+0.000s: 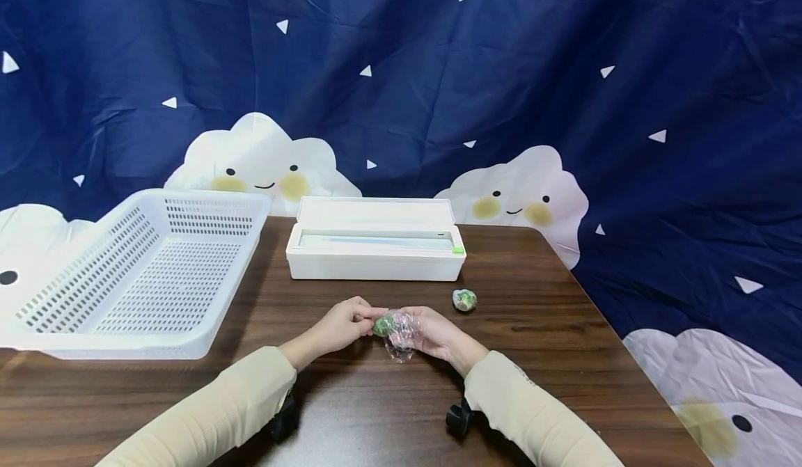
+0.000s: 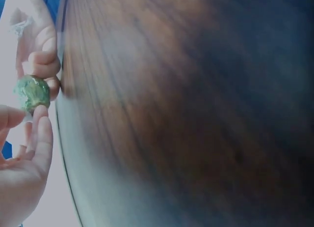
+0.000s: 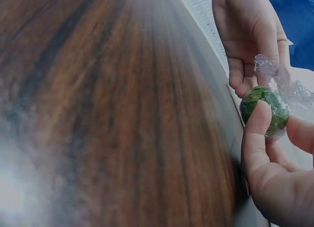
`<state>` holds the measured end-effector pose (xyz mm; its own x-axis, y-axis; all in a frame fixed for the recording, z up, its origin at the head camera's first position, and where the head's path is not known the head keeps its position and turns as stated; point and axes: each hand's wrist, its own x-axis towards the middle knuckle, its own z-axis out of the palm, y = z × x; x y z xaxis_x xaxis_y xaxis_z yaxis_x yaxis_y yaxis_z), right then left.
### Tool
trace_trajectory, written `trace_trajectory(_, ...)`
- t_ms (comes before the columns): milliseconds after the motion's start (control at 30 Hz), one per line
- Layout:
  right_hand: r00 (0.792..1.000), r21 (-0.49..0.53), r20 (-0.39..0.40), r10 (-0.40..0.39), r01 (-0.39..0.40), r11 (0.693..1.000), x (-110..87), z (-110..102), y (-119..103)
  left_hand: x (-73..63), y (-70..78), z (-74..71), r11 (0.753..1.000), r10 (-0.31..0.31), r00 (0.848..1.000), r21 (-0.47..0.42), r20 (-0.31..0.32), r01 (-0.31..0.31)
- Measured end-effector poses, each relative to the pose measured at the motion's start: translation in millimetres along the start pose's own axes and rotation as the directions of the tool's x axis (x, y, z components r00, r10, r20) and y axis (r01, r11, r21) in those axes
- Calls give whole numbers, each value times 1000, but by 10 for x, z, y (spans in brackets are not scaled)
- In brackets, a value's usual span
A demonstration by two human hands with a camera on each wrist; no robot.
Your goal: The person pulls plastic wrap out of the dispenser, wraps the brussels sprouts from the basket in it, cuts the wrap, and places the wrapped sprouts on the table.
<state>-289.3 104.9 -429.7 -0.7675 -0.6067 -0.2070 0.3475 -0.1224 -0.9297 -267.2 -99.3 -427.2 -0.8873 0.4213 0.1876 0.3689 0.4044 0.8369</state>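
Observation:
Both hands meet over the table at a small round green vegetable [image 1: 384,325] wrapped in clear cling film [image 1: 404,335]. My right hand [image 1: 432,333] holds the green ball, its fingertips against the side in the right wrist view [image 3: 274,183]. My left hand [image 1: 343,325] pinches a twist of the film [image 3: 265,66] right beside the ball. Loose film hangs crumpled under the right fingers. To the right on the table lies a second small wrapped green ball [image 1: 464,301].
Behind the hands stands a white cling film box [image 1: 376,266] with its lid raised and a green tab at the right end. A large white perforated basket [image 1: 213,331] is at the left. The brown table [image 1: 539,328] ends at a patterned blue curtain [image 1: 401,91].

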Motion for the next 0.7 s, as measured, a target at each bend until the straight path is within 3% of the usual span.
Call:
trace_trajectory(367, 999, -17, -7, -40, 40, 999, 8, 0, 5, 19, -10, 2, 999, 13, 998, 28, 55, -15)
trace_trajectory(533, 999, 1, 12, -49, 49, 999, -6, 11, 9, 19, -16, 20, 998, 24, 999, 56, 31, -26)
trace_trajectory(700, 1000, 50, -24, 9, -8, 999, 6, 22, -9, 15, -31, 26, 995, 56, 998, 82, -18, -54)
